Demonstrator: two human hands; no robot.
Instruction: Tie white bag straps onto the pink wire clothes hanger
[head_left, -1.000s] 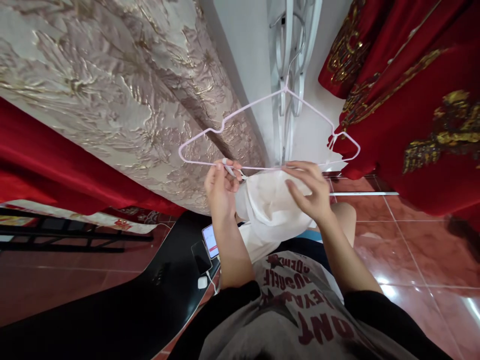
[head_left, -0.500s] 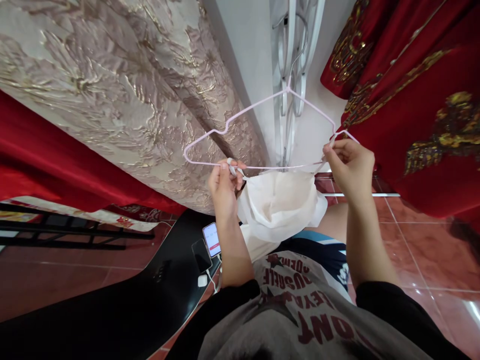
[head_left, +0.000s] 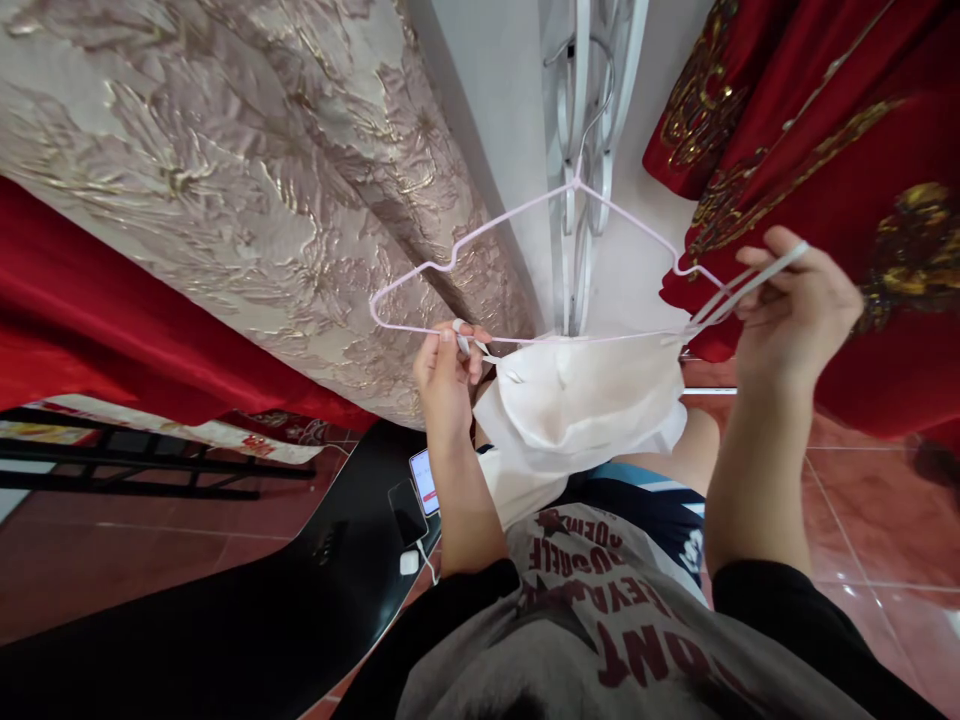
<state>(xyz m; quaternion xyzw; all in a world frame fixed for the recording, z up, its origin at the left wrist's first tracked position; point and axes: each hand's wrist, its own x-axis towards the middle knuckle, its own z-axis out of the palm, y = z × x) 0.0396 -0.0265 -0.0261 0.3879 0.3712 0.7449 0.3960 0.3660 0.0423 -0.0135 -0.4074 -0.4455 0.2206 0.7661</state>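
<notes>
A pale pink clothes hanger (head_left: 517,213) hangs by its metal hook in front of me. My left hand (head_left: 448,375) pinches its lower bar near the left end, with a white loop around a finger. Below the bar droops a white garment (head_left: 592,395), its thin straps at the two upper corners. Out past the hanger's right end, my right hand (head_left: 799,315) has the right strap (head_left: 750,285) looped over its curled fingers and pulled taut. That strap crosses the hanger's right tip; whether it is around the tip I cannot tell.
White metal rack bars (head_left: 577,110) stand behind the hanger. Embossed beige-gold fabric (head_left: 247,170) hangs at left, and red embroidered cloth (head_left: 847,150) at right. On a black bench (head_left: 225,600) lie two phones, one a dark phone (head_left: 407,512), and a white charger (head_left: 409,562).
My right hand has moved outward to the right, drawing its strap out long from the hanger's end. The garment's right side has stretched that way too. My left hand keeps its place.
</notes>
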